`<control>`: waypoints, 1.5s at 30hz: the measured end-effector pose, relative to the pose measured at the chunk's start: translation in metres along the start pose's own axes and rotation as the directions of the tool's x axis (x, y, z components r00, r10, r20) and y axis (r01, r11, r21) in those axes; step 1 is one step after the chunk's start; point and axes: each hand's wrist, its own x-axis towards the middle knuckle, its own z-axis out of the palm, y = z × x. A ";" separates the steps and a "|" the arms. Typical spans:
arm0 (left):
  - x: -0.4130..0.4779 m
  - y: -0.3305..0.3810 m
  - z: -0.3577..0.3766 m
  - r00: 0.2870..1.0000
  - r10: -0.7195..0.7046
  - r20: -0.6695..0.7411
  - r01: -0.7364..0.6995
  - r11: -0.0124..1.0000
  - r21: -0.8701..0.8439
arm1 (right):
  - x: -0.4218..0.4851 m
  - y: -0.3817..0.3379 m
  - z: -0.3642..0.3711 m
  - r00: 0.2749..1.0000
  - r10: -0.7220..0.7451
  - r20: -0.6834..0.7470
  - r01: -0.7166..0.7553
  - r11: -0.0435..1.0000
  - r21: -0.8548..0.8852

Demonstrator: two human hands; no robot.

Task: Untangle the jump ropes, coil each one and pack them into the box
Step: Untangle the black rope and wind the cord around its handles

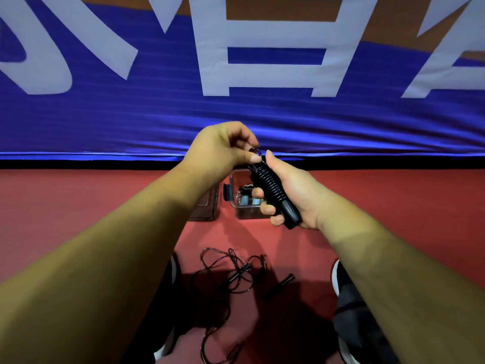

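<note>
Right hand (295,198) gripping one coiled rope (270,183), left hand (217,151) pinching its end, one tangled rope (237,276) below

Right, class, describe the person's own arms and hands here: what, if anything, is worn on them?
Nothing is worn. The left forearm and right forearm are bare along all that shows, with no sleeves. The left hand and right hand have no gloves, and no ring, watch or wristband is visible. The nails that show are short.

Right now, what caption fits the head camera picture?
Right hand grips a coiled black jump rope, left hand pinches its end; a tangled rope lies on the red floor.
</note>
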 end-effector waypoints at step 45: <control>0.001 -0.007 -0.001 0.878 -0.361 0.314 0.467 0.790 -0.398 | 0.004 0.009 0.007 0.986 -0.105 -0.126 0.081 0.979 -0.185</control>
